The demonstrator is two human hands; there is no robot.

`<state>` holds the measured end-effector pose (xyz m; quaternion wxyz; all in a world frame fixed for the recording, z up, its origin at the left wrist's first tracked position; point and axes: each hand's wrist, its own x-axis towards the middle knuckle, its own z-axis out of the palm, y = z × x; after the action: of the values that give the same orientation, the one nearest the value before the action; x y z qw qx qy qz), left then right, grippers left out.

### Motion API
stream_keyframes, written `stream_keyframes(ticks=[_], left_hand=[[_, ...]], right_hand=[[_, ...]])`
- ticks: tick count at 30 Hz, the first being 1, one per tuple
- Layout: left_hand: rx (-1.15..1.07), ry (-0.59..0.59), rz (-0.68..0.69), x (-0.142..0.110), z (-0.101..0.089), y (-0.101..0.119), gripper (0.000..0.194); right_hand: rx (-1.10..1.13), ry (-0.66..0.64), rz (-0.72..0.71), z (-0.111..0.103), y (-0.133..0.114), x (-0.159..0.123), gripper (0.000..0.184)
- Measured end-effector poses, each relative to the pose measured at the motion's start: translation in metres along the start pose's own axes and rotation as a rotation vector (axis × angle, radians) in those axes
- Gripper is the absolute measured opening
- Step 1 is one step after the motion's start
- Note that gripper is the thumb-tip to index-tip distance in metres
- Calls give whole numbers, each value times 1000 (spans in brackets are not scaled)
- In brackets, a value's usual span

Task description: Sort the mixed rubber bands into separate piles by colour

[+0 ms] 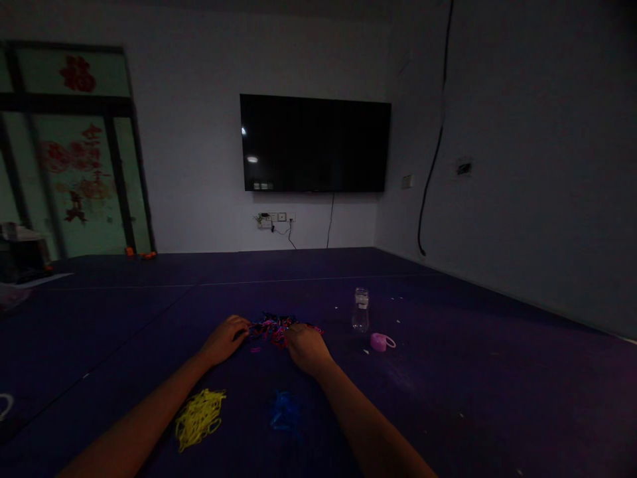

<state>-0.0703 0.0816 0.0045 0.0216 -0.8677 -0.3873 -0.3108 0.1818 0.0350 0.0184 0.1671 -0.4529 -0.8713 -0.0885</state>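
Observation:
A mixed pile of thin coloured bands (273, 325), mostly red, pink, blue and black, lies on the dark purple surface. My left hand (226, 340) is at its left edge, with fingers curled and their tips at the bands. From the right, my right hand (307, 346) reaches over the pile; its bent fingertips are partly hidden among the bands. Whatever either hand pinches is too small and dark to make out. Closer to me are a heap of yellow bands (200, 417), beside my left forearm, and a smaller blue heap (285, 411) between my forearms.
Right of the pile stands a clear bottle (361, 312) without its lid; a pink cap with a loop (379, 342) lies beside it. White scraps (367, 352) dot the purple surface (448, 398). A television (316, 144) hangs on the far wall, and a cable (432, 172) runs down the right wall.

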Motion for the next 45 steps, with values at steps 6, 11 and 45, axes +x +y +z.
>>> stream_keyframes(ticks=[6, 11, 45], left_hand=[[-2, 9, -28, -3, 0, 3, 12], [-50, -11, 12, -2, 0, 3, 17], [-124, 69, -69, 3, 1, -6, 28]], right_hand=[[-23, -15, 19, 0, -1, 0, 26], [-7, 2, 13, -2, -2, -1, 27], [-14, 0, 8, -1, 0, -1, 26]])
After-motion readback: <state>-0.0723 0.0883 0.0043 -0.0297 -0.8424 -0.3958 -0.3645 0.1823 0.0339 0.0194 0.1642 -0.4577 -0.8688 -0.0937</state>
